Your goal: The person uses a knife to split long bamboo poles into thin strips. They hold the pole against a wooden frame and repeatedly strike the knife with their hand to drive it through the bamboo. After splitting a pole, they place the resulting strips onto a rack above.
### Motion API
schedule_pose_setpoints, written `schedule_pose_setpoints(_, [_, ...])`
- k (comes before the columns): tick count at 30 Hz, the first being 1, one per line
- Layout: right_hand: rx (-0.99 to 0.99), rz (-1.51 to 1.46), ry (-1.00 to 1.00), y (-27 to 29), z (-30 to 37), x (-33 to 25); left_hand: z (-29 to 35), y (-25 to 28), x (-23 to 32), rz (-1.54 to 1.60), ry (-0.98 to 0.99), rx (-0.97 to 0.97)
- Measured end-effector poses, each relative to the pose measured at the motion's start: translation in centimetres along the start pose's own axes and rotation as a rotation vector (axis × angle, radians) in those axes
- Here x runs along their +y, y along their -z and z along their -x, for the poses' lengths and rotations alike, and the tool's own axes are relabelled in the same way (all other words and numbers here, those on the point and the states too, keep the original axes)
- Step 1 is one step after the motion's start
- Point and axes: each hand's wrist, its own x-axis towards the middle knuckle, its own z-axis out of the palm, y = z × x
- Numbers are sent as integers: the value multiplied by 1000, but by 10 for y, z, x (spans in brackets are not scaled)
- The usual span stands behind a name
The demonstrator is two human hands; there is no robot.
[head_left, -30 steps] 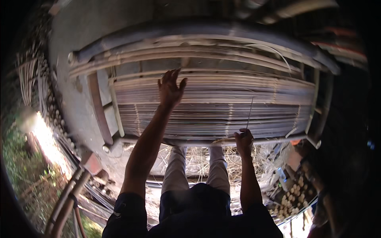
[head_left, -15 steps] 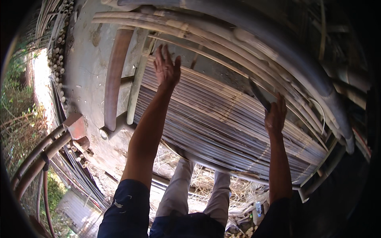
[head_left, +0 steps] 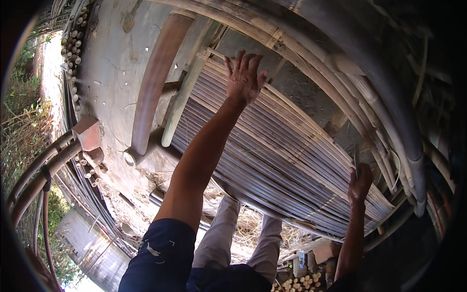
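Note:
A row of split bamboo slats (head_left: 253, 151) lies side by side on a bamboo frame in front of me. My left hand (head_left: 244, 82) is over the far left end of the row, fingers spread and slightly bent, with nothing seen in it. At the right end, my right hand (head_left: 360, 186) is closed around a knife (head_left: 356, 155); the blade points away from me, and the handle is hidden in the fist. Between the two hands, the outermost light strip (head_left: 304, 115) bows along the far edge of the row.
Beyond the slats run long bamboo rails (head_left: 311, 58) and a thick dark pole (head_left: 389, 87). A brown bamboo post (head_left: 158, 82) stands at the left, near a red brick (head_left: 87, 134). Stacked bamboo ends (head_left: 296, 282) lie below, beside a plastic bottle (head_left: 302, 259).
The light strip, apart from the row before, now lies against its far edge. My right hand has come nearer with the knife, and my left hand sits farther right in view. The view has shifted.

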Motion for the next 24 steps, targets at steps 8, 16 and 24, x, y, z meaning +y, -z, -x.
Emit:
schedule_pose_setpoints(8, [-80,-58,-105,24,4,-4,14,2,9,92,48,-14])
schedule_pose_setpoints(16, [-47,-44,-79,21,-6,-17,11,0,2,84,53,-20])
schedule_pose_setpoints(24, [-87,-51,-197,7,-7,-5,12,-4,-3,88,48,-5])
